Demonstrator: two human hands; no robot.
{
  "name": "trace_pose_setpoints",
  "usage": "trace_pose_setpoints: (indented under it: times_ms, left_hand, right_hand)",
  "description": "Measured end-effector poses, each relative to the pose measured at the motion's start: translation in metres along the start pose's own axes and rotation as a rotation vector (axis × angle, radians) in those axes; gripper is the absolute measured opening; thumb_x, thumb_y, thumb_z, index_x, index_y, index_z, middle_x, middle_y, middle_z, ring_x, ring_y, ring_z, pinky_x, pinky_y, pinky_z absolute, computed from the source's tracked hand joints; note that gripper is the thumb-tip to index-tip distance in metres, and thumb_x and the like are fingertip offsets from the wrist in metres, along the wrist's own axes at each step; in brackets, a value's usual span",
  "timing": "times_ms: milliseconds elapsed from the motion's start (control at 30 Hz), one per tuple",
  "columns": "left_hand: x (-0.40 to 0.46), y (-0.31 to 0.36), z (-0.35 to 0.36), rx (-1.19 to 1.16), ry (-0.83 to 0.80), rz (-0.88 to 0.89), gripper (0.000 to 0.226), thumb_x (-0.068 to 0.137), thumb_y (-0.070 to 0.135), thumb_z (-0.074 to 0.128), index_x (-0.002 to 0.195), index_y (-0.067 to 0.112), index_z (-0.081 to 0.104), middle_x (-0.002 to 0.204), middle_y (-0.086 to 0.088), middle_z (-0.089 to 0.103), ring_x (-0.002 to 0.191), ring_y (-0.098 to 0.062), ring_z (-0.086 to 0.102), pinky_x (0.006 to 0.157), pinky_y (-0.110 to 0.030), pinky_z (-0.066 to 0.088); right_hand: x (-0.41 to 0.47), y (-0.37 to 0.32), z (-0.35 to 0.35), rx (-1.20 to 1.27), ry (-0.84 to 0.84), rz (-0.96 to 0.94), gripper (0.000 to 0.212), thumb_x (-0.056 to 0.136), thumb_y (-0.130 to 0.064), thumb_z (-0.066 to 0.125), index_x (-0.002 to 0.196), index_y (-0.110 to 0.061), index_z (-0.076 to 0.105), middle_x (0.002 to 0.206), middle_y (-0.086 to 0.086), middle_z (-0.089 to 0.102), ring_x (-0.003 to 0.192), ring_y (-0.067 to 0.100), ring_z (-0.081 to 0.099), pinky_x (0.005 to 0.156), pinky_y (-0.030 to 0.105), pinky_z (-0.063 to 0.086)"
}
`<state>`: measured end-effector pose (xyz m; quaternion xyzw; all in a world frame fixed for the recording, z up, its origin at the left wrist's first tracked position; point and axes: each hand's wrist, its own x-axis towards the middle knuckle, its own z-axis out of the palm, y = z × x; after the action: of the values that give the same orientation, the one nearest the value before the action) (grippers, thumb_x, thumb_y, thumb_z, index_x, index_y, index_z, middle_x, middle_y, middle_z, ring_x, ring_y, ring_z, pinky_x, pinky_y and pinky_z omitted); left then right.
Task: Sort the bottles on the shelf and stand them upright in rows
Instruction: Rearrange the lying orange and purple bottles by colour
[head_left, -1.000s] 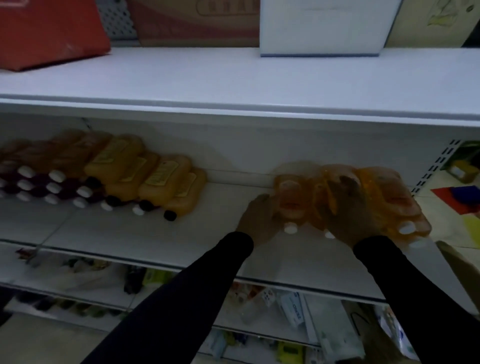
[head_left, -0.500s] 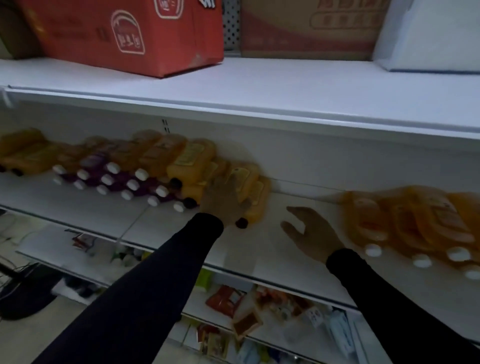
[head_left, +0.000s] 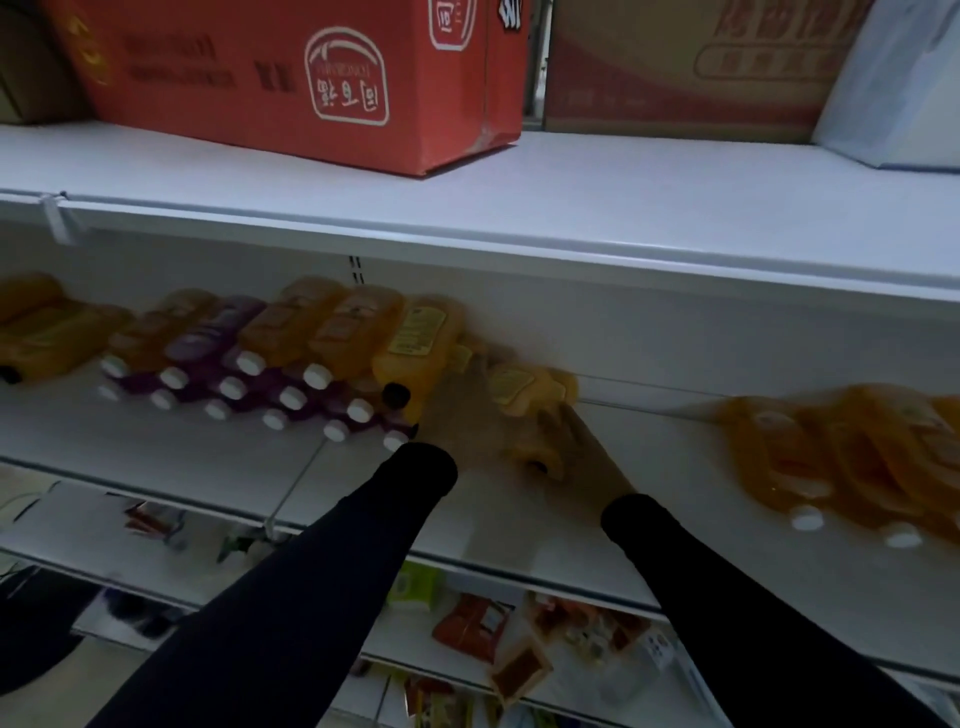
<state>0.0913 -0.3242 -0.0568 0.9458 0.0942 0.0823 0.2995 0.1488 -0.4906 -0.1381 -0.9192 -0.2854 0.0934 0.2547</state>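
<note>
On the white middle shelf (head_left: 519, 525) all the bottles lie on their sides with caps toward me. A yellow bottle (head_left: 522, 389) with a black cap lies at the centre. My left hand (head_left: 460, 415) grips its left side and my right hand (head_left: 587, 452) its right side; both are blurred. To the left is a stacked pile of orange and purple bottles (head_left: 270, 353) with white caps, with another yellow black-capped bottle (head_left: 415, 348) on top. A group of orange bottles (head_left: 831, 457) with white caps lies at the right.
The upper shelf overhangs close above, carrying a red carton (head_left: 311, 78), a brown carton (head_left: 675, 62) and a pale box (head_left: 909, 78). Below the working shelf, a lower shelf holds small packets (head_left: 483, 618). More yellow bottles (head_left: 41, 332) lie at the far left.
Both hands left the orange bottles at the right and moved left. The left hand reached the yellow black-capped bottle first; the right hand has now closed in on its other side.
</note>
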Motion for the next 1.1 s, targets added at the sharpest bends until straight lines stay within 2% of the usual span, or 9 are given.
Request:
trace_pose_setpoints:
  times_ms: [133, 200, 267, 400, 500, 667, 867, 967, 1100]
  left_hand:
    - [-0.017, 0.012, 0.003, 0.064, 0.045, 0.017, 0.091, 0.069, 0.055, 0.073, 0.141, 0.015, 0.034, 0.142, -0.013, 0.041, 0.130, -0.034, 0.038, 0.096, -0.036, 0.035]
    - [-0.030, 0.021, 0.009, 0.052, 0.100, 0.096, 0.070, 0.076, 0.041, 0.074, 0.132, 0.007, 0.047, 0.131, -0.019, 0.052, 0.121, -0.038, 0.047, 0.087, -0.029, 0.034]
    - [-0.041, 0.025, 0.015, 0.038, 0.096, 0.057, 0.053, 0.077, 0.030, 0.074, 0.123, 0.012, 0.053, 0.122, -0.014, 0.055, 0.114, -0.035, 0.050, 0.081, -0.026, 0.031]
    - [-0.063, 0.023, 0.044, 0.121, 0.034, 0.053, 0.058, 0.073, 0.030, 0.071, 0.127, 0.024, 0.050, 0.129, 0.000, 0.053, 0.125, -0.025, 0.038, 0.102, -0.030, 0.027]
    - [-0.091, 0.021, 0.069, -0.117, 0.071, -0.064, 0.067, 0.069, 0.027, 0.075, 0.130, 0.026, 0.048, 0.125, 0.004, 0.043, 0.121, -0.021, 0.037, 0.093, -0.025, 0.032]
    - [-0.109, 0.014, 0.086, -0.062, 0.027, -0.201, 0.091, 0.074, 0.044, 0.073, 0.149, 0.023, 0.025, 0.142, 0.003, 0.024, 0.128, -0.023, 0.030, 0.101, -0.033, 0.037]
    - [-0.110, 0.015, 0.090, 0.033, -0.024, -0.311, 0.098, 0.074, 0.064, 0.066, 0.152, 0.033, 0.015, 0.146, -0.004, 0.026, 0.130, -0.030, 0.032, 0.102, -0.037, 0.036]
    - [-0.112, 0.013, 0.088, -0.007, -0.003, -0.310, 0.095, 0.073, 0.060, 0.068, 0.151, 0.032, 0.020, 0.130, -0.005, 0.037, 0.119, -0.030, 0.040, 0.092, -0.034, 0.042]
    - [-0.125, 0.001, 0.071, -0.106, 0.110, -0.262, 0.086, 0.070, 0.057, 0.067, 0.145, 0.037, 0.030, 0.113, 0.005, 0.040, 0.105, -0.022, 0.047, 0.078, -0.028, 0.039]
  right_hand:
    - [-0.004, 0.007, -0.001, 0.036, 0.005, 0.060, 0.081, 0.090, -0.049, 0.057, 0.154, -0.029, 0.010, 0.162, -0.005, -0.003, 0.141, 0.028, 0.031, 0.108, 0.040, 0.036]
    - [-0.011, 0.019, -0.008, 0.012, -0.013, -0.005, 0.079, 0.092, -0.040, 0.058, 0.154, -0.024, 0.012, 0.162, -0.002, -0.001, 0.144, 0.025, 0.025, 0.113, 0.035, 0.029]
    - [-0.020, 0.039, -0.024, -0.032, -0.052, -0.055, 0.077, 0.092, -0.032, 0.058, 0.154, -0.020, 0.013, 0.162, 0.001, 0.003, 0.146, 0.023, 0.020, 0.115, 0.031, 0.023]
    - [-0.042, 0.084, -0.061, -0.086, -0.156, -0.045, 0.076, 0.092, -0.031, 0.058, 0.153, -0.023, 0.015, 0.161, -0.001, 0.007, 0.141, 0.022, 0.030, 0.108, 0.029, 0.028]
    - [-0.042, 0.085, -0.064, -0.033, -0.074, -0.042, 0.077, 0.086, -0.045, 0.065, 0.149, -0.020, 0.029, 0.151, 0.004, 0.023, 0.129, 0.026, 0.044, 0.108, 0.034, 0.037]
    - [-0.026, 0.067, -0.044, -0.112, -0.005, -0.005, 0.092, 0.075, -0.064, 0.066, 0.150, -0.028, 0.026, 0.146, 0.012, 0.018, 0.127, 0.035, 0.043, 0.109, 0.039, 0.037]
    - [-0.028, 0.066, -0.037, -0.012, 0.032, 0.036, 0.084, 0.080, -0.049, 0.068, 0.150, -0.024, 0.028, 0.154, 0.010, 0.023, 0.137, 0.031, 0.033, 0.112, 0.038, 0.031]
    - [-0.041, 0.059, -0.032, 0.205, 0.122, 0.133, 0.072, 0.075, -0.046, 0.073, 0.138, -0.021, 0.048, 0.143, 0.009, 0.039, 0.123, 0.027, 0.047, 0.100, 0.030, 0.037]
    - [-0.055, 0.037, -0.033, 0.292, 0.234, 0.046, 0.025, 0.072, -0.044, 0.071, 0.083, -0.023, 0.063, 0.096, 0.002, 0.063, 0.102, 0.024, 0.055, 0.083, 0.028, 0.039]
